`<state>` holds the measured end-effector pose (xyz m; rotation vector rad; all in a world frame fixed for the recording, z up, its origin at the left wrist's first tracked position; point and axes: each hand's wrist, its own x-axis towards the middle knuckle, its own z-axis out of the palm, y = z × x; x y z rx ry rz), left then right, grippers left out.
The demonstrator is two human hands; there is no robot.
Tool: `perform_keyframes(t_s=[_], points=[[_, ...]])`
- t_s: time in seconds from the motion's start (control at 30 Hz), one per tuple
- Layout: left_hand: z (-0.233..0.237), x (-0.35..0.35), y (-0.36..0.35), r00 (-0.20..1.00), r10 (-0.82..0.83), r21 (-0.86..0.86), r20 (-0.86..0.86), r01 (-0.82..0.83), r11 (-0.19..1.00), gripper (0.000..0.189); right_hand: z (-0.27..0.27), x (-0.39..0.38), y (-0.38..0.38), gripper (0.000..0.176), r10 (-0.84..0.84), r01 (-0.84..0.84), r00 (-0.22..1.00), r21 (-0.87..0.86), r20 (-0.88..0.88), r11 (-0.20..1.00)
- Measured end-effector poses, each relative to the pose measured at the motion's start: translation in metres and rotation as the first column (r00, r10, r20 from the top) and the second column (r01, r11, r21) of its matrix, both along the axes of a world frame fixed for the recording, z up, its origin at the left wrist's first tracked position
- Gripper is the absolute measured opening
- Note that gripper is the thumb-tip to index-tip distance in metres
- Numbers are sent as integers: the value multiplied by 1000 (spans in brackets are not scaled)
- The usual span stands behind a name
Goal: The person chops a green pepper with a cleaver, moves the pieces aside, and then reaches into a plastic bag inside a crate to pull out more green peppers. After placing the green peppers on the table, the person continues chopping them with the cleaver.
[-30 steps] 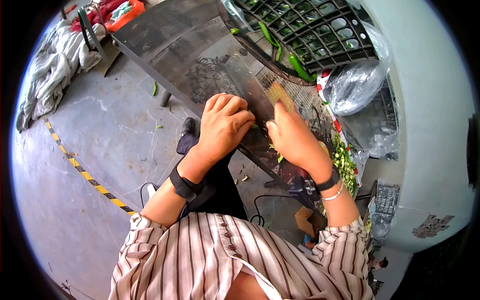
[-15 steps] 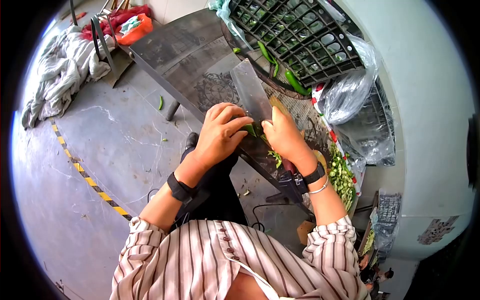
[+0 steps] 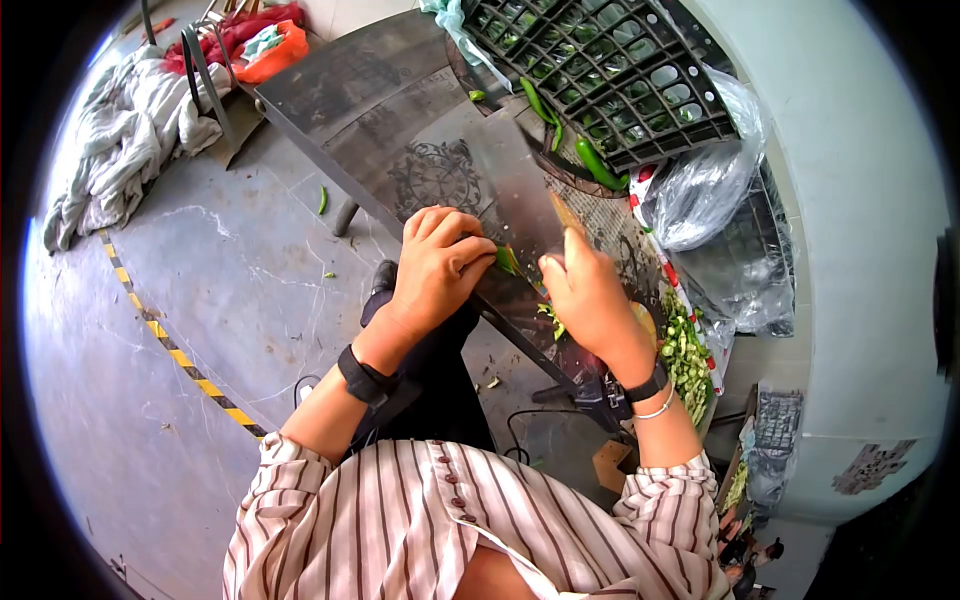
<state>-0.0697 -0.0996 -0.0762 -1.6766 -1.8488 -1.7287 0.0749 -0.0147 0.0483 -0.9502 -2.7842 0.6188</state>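
My left hand [image 3: 440,262] is closed around a green chili pepper [image 3: 508,261], whose cut end sticks out past the fingertips at the table's edge. In my right hand [image 3: 592,300] is a cleaver [image 3: 512,180], its broad blade slightly smeared by motion and just right of the pepper. Small cut bits of pepper [image 3: 550,318] lie below the blade. A pile of chopped green pepper [image 3: 686,350] sits to the right of my right wrist. Whole green chilies [image 3: 597,164] rest beyond the blade, beside the crate.
A black plastic crate [image 3: 690,128] holding green peppers stands on the dark table [image 3: 350,85] at the far right. Clear plastic wrap [image 3: 700,200] lies beside it. On the floor are a heap of grey cloth [image 3: 120,150], an orange bag [image 3: 277,55] and yellow-black tape [image 3: 185,368].
My right hand has moved right and slightly toward me with the cleaver, whose blade has shifted away from the left fingers. More of the pepper's cut end shows. My left hand has barely moved.
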Motion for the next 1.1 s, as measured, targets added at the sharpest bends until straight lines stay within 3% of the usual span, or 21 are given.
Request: perform_keyframes(t_s=[0.17, 0.37, 0.57, 0.8, 0.9, 1.1], points=[[-1, -1, 0, 999, 1, 20, 32, -2, 1000, 14, -4, 0, -4, 18, 68, -75, 986, 43, 152, 996], [-2, 2, 1, 999, 31, -10, 10, -31, 999, 12, 1, -5, 1, 18, 140, -155, 968, 59, 209, 986], [-4, 1, 0, 1000, 16, -12, 22, -16, 1000, 12, -14, -13, 12, 19, 176, -184, 978, 66, 109, 981], [-3, 0, -1, 1000, 11, 7, 16, -11, 1000, 11, -19, -22, 21, 19, 76, -76, 997, 14, 5, 997], [-5, -2, 1, 999, 18, 22, 30, -19, 1000, 11, -17, -14, 25, 19, 116, -112, 992, 82, -46, 990], [-6, -1, 2, 999, 3, 43, 45, -5, 999, 12, 2, -7, 2, 18, 73, -71, 994, -28, 78, 997]])
